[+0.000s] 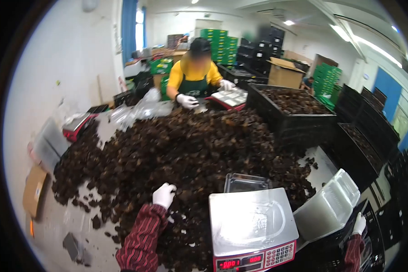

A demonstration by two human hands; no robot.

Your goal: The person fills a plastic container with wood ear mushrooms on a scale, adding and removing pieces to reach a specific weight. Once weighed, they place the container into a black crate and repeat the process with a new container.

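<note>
A large pile of dark dried mushrooms (186,145) covers the table. My left hand (163,195), in a white glove with a red striped sleeve, rests on the near edge of the pile with fingers curled into the pieces. My right hand (359,224), also gloved, is low at the right edge, touching a stack of clear plastic clamshell trays (328,206). A digital scale (251,226) with a red front stands between my hands. An empty clear tray (245,182) lies just behind it.
Across the table a person in a yellow shirt and dark apron (192,75) handles trays with gloved hands. Black crates (299,122) of mushrooms stand at right. Clear bags (140,111), another scale (79,124) and cardboard (34,190) lie at left. Green crates are stacked behind.
</note>
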